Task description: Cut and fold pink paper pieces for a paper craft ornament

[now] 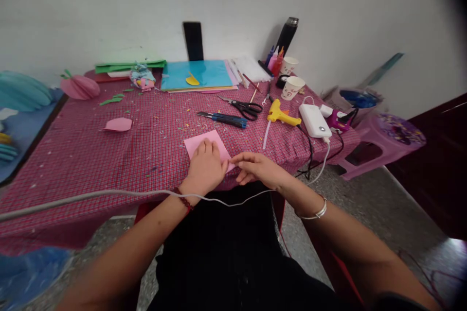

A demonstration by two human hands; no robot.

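A sheet of pink paper (194, 143) lies at the table's front edge. My left hand (207, 165) rests flat on top of it, fingers stretched forward, and hides much of the sheet. At the paper's right corner, my right hand (255, 167) pinches the edge between thumb and forefinger, its other fingers curled loosely below. Just beyond the sheet lies a blue utility knife (228, 119) with its blade out. Black-handled scissors (246, 109) are behind the knife. To the right sits a yellow glue gun (282, 114) with a clear glue stick.
A white power bank (314, 120) and a paper cup (292, 88) stand at the right. Blue card sheets (197, 74) are stacked at the back. A pink paper piece (118, 125) and pink paper ornament (80, 87) lie left. A white cable (120, 193) crosses over my left wrist.
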